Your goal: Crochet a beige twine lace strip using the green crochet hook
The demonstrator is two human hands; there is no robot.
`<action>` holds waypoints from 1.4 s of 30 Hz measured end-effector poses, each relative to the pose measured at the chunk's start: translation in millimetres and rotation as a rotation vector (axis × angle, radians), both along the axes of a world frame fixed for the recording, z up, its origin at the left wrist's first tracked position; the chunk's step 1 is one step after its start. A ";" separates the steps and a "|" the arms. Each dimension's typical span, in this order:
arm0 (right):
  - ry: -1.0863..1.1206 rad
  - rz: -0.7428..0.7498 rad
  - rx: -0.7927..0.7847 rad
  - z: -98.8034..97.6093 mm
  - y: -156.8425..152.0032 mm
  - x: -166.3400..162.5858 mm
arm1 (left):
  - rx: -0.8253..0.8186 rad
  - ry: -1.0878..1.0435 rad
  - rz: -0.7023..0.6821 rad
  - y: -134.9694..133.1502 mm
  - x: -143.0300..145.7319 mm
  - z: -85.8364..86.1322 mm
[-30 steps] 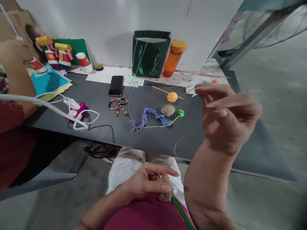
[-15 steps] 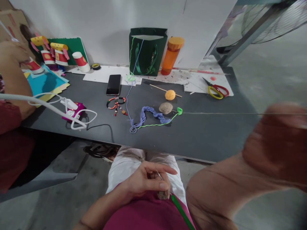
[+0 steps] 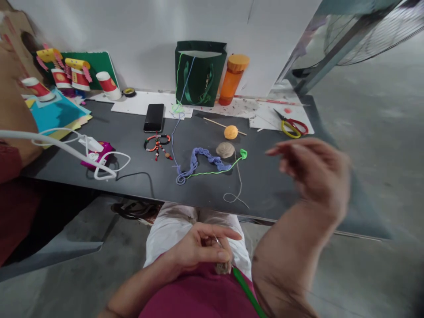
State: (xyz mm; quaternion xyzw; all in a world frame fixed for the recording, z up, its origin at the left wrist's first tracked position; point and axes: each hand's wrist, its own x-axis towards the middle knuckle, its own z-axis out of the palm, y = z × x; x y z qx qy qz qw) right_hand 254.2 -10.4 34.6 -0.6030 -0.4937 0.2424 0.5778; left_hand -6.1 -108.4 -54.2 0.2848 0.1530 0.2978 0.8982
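Observation:
My left hand [image 3: 207, 249] is closed in my lap. It pinches a small grey-brown crocheted piece [image 3: 222, 267] together with a crochet hook whose green handle [image 3: 247, 289] slants down to the right; the metal tip shows between the fingers. My right hand [image 3: 314, 172] hovers over the right part of the table, slightly blurred, fingers apart and loosely bent, with nothing visible in them. To its left lies a beige yarn ball [image 3: 225, 150], its slack strand [image 3: 240, 176] looping toward the table's front edge. Beside the ball is a purple crocheted strip [image 3: 207, 152] with a green yarn end [image 3: 243, 154].
Farther back are a yellow ball [image 3: 231, 132], scissors [image 3: 291, 126], a phone [image 3: 154, 118], a beaded bracelet [image 3: 157, 143], a green paper bag [image 3: 200, 75] and an orange bottle [image 3: 233, 79]. A white cable [image 3: 59, 143] crosses at left, near another person's arm [image 3: 16, 97].
My right hand has moved left and away from the camera. The beige strand, stretched taut to the right before, now lies slack on the table. My left hand keeps its hold.

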 end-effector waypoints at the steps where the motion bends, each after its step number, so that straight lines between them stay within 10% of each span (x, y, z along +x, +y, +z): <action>1: -0.083 -0.015 -0.075 -8.1 7.8 -3.1 | 0.006 -0.012 0.003 0.5 0.0 0.1; 8: -0.575 -0.151 -0.405 -62.8 60.6 -18.8 | 0.023 -0.048 -0.005 3.5 0.9 0.5; 16: -0.663 -0.111 -0.449 -75.7 77.6 -30.2 | -0.012 -0.064 0.003 4.0 2.2 4.4; 26: -0.399 -0.219 -0.192 -61.2 89.1 -35.3 | -0.034 0.012 -0.001 5.3 0.5 8.7; 42: 0.002 0.023 0.226 -19.5 69.1 -55.6 | -0.046 0.008 0.019 4.6 0.3 7.4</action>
